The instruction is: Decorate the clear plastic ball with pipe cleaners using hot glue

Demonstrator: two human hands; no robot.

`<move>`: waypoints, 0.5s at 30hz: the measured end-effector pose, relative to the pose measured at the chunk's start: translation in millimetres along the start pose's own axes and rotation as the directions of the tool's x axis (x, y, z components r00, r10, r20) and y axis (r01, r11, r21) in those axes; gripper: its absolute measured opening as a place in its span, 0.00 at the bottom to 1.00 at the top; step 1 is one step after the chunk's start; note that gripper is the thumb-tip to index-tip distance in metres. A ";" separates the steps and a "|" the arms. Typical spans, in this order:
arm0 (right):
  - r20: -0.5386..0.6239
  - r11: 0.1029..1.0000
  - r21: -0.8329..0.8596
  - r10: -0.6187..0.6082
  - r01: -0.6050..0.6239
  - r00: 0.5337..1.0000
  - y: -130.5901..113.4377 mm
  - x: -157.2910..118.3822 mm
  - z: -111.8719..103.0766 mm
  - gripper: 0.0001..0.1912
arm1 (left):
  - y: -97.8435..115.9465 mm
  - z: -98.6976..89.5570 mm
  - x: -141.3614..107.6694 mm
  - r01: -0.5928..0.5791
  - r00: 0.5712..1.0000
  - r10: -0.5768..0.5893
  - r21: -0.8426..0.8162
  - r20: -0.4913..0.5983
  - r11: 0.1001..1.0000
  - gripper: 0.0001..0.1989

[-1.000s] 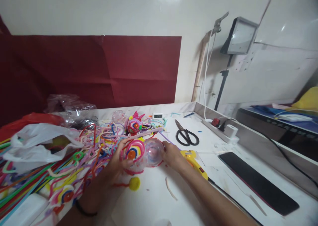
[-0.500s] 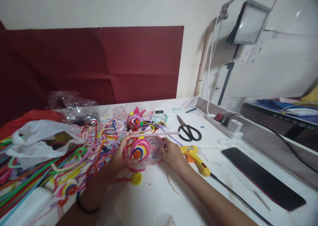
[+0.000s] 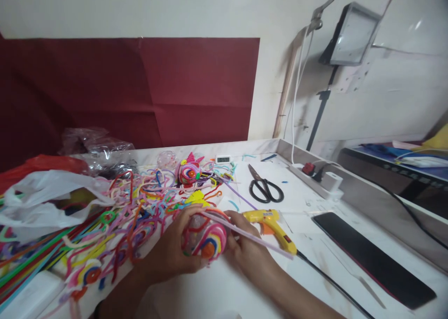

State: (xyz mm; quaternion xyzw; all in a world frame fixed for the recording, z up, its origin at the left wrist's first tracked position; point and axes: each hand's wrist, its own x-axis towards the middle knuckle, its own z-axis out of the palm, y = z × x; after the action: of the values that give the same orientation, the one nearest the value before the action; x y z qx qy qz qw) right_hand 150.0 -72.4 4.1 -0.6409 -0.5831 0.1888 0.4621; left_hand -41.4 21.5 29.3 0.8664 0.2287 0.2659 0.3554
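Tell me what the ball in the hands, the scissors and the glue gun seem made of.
Ball: likely clear plastic, see-through in part, with fuzzy-looking coloured strips.
Scissors: blades dull brownish-grey, apparently metal; handles smooth black, perhaps plastic.
Glue gun: probably moulded plastic, judging by its smooth yellow body.

Ball [image 3: 213, 242]: clear, shiny plastic with fuzzy, matt bands
Pale strip [image 3: 259, 240]: matt, soft-looking
Pipe cleaners [image 3: 154, 190]: fuzzy, matt
Scissors [image 3: 259, 179]: dull metal blades, smooth black handles
Glue gun [image 3: 266, 216]: smooth yellow plastic
Carrier bag [image 3: 31, 200]: thin, crinkled white plastic
Clear bag [image 3: 98, 148]: glossy, crumpled film
Red sheet [image 3: 199, 83]: creased, paper-like, matt
Wall [image 3: 196, 10]: smooth, lightly glossy
Surface [image 3: 311, 239]: smooth, white
Black slab [image 3: 371, 258]: smooth, matt
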 end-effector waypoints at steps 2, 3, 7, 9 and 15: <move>-0.006 0.999 0.042 -0.016 0.016 1.000 2.6 -5.0 -1.5 0.18 | 1.6 3.6 -1.3 -0.033 0.999 0.032 0.047 0.012 0.998 0.40; 0.005 0.998 0.062 -0.031 0.031 0.999 3.7 -7.3 -3.5 0.19 | 2.4 5.2 -1.5 -0.047 0.999 0.046 0.063 0.020 0.997 0.40; 0.127 0.981 0.175 -0.102 0.078 0.987 7.8 -12.0 -18.4 0.23 | 4.2 9.3 -0.8 -0.147 0.989 0.144 0.108 0.032 0.983 0.44; 0.218 0.963 0.271 -0.060 -0.002 0.974 9.7 -10.4 -28.6 0.24 | 3.0 10.4 -1.2 -0.187 0.982 0.184 0.146 0.036 0.971 0.46; 0.449 0.859 0.439 0.044 -0.263 0.893 4.5 5.6 -60.5 0.22 | 1.3 12.7 -4.7 -0.238 0.971 0.229 0.250 0.065 0.938 0.47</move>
State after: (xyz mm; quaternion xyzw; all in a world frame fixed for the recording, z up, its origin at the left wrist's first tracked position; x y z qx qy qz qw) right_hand 201.2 -89.3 32.4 -0.4921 -0.5478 0.5015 0.4542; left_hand -36.8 11.6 21.2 0.9305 0.1505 0.2593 0.2104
